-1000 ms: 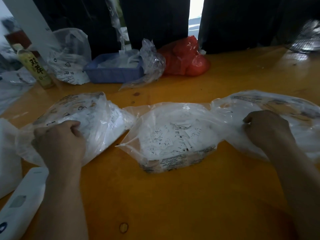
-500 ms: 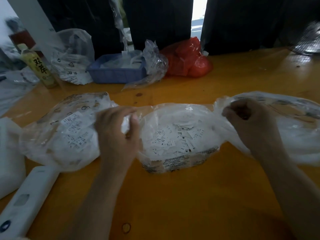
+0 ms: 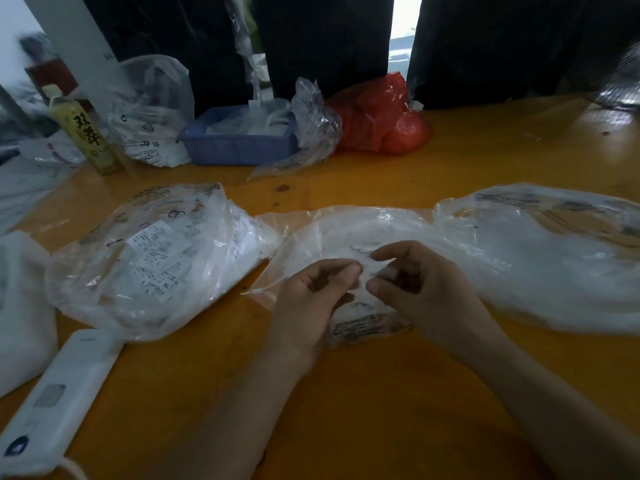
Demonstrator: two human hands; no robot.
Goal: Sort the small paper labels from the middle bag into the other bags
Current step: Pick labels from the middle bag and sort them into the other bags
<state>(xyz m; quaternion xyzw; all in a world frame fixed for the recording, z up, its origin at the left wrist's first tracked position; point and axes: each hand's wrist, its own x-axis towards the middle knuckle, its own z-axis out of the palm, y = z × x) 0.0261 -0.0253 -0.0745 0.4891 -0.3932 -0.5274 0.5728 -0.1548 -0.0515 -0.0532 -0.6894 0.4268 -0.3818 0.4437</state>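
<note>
Three clear plastic bags lie in a row on the orange table. The left bag [image 3: 149,265] is full of white size labels. The right bag [image 3: 554,258] looks pale and mostly flat. Both my hands are over the open middle bag [image 3: 346,230], close together. My left hand [image 3: 311,299] has its fingers curled, thumb and forefinger pinching small white paper labels [image 3: 363,282]. My right hand [image 3: 419,289] is curled too, its fingertips on the same labels. Motion blur hides the labels' detail.
At the back stand a blue tray [image 3: 239,143], a red plastic bag [image 3: 384,119], crumpled clear bags [image 3: 152,112] and a yellow drink bottle [image 3: 83,133]. A white device [image 3: 59,396] and a white bundle [image 3: 20,306] lie at the near left.
Both hands have left the outer bags and come together over the middle bag, the left moving right and the right moving left.
</note>
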